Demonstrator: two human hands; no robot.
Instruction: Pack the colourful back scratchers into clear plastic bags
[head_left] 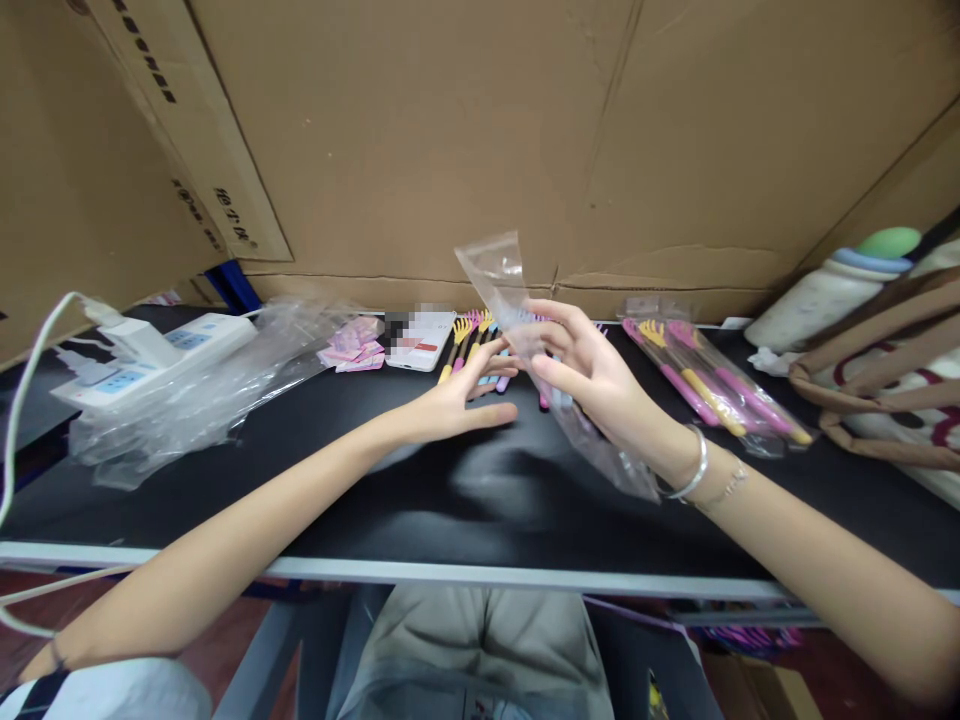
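My right hand (592,375) grips a long clear plastic bag (501,275), whose top stands up above the fingers and whose lower end trails under my wrist. My left hand (465,395) reaches forward with its fingers stretched out, fingertips near several loose small combs (472,335) with yellow, pink and blue handles lying on the black table (300,480). It holds nothing. A silver bangle (694,470) sits on my right wrist.
A filled clear bag of combs (712,385) lies at the right. A heap of clear bags (202,390), a white power strip (150,360), pink slips (356,345) and a white phone (420,340) lie at the left and middle. Cardboard boxes (450,130) wall the back; a striped tote (892,400) stands right.
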